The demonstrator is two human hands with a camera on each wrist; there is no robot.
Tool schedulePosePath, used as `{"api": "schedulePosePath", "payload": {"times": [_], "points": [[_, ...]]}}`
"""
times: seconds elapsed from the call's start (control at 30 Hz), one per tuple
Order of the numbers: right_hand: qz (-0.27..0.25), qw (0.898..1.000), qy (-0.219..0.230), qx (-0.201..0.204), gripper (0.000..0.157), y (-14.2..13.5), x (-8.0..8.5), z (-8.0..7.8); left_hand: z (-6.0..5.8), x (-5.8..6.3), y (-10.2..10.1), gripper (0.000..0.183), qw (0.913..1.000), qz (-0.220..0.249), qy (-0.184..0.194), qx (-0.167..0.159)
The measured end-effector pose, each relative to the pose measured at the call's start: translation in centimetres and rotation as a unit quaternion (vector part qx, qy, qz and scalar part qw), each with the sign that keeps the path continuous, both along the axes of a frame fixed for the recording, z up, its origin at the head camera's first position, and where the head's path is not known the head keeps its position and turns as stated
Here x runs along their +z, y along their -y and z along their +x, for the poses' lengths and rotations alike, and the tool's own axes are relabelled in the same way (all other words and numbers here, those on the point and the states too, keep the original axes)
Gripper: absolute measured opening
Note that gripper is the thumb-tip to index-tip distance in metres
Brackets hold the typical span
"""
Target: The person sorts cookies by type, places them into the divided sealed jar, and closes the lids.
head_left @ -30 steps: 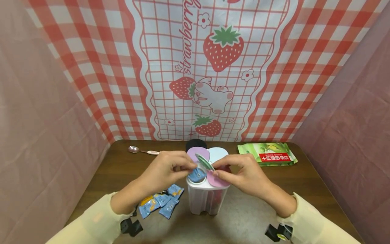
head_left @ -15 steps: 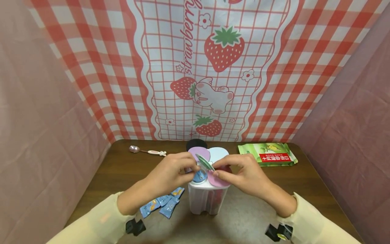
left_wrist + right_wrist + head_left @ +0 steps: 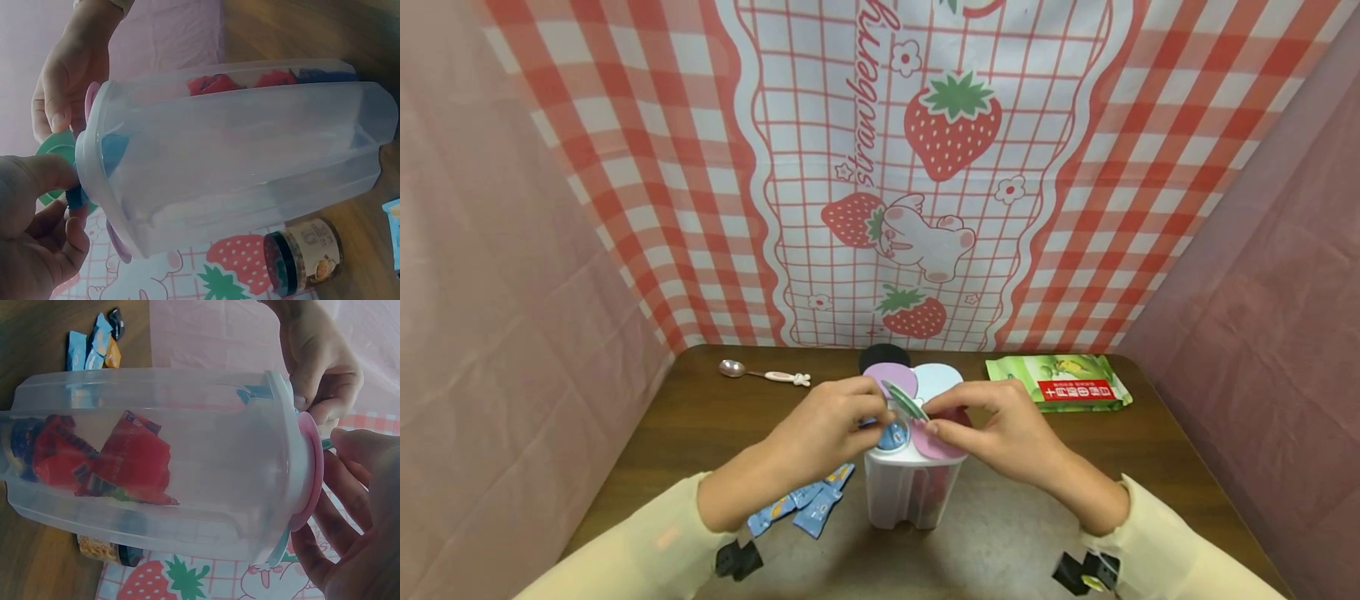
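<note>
Two hands, one left hand and one right hand. One clear plastic container with four lids: one green lid, one pink lid, one purple lid, one pale blue lid. At least three blue packets on the table, beside one orange packet; at least two red packets inside the container. One dark-lidded jar, one rabbit-handled spoon, one large green packet.

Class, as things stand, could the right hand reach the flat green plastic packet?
Probably yes: nothing visible blocks the right hand from the packet, though it pinches a round green plastic lid.
</note>
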State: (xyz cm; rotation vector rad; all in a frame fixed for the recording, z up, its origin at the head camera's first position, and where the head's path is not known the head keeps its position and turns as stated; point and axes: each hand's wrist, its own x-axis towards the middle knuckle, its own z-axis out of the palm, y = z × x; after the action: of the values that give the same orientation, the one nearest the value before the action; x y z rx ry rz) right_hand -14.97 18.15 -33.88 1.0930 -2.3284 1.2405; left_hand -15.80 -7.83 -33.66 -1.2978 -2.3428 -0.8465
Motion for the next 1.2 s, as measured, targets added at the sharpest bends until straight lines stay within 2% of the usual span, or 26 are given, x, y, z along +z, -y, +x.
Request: {"api": "schedulePosePath", "payload": {"times": [0.17,0.37,0.53,0.67,0.8,0.9,1.03,1.1,1.2], "points": [[0.003,1.0,0.0,-0.004,0.021,0.0,0.0,0.1,0.1,-0.3,-0.2,0.015,0.9999,-0.001,-0.013,0.008],[-0.003,1.0,0.006,-0.002,0.021,0.1,-0.2,0.0,0.5,-0.1,-0.7,0.011,0.9977,-0.052,-0.044,0.003],[-0.004,1.0,0.002,-0.004,0.022,0.1,-0.4,0.0,0.7,0.1,-0.7,0.004,0.9968,-0.076,-0.025,0.004],[-0.002,1.0,0.0,-0.006,0.022,0.1,-0.3,-0.1,0.9,0.1,-0.5,0.017,0.9928,-0.112,-0.044,-0.007],[-0.004,1.0,0.005,-0.009,0.021,0.1,-0.2,-0.1,1.0,0.0,-0.3,0.02,0.9903,-0.127,-0.056,-0.012],[-0.006,1.0,0.003,-0.01,0.021,0.1,-0.2,-0.1,0.9,0.0,0.1,0.016,0.9943,-0.095,-0.04,-0.028],[-0.007,1.0,0.005,-0.01,0.021,0.1,-0.2,-0.1,0.3,0.0,1.2,0.012,0.9991,-0.014,-0.004,-0.039],[-0.01,1.0,0.006,-0.013,0.022,0.1,-0.2,-0.1,-0.1,0.0,2.0,0.012,0.9993,0.023,0.021,-0.021],[-0.014,1.0,0.004,-0.016,0.022,0.2,-0.2,-0.1,-1.1,-0.3,3.6,0.014,0.9959,0.054,0.069,0.025]]}}
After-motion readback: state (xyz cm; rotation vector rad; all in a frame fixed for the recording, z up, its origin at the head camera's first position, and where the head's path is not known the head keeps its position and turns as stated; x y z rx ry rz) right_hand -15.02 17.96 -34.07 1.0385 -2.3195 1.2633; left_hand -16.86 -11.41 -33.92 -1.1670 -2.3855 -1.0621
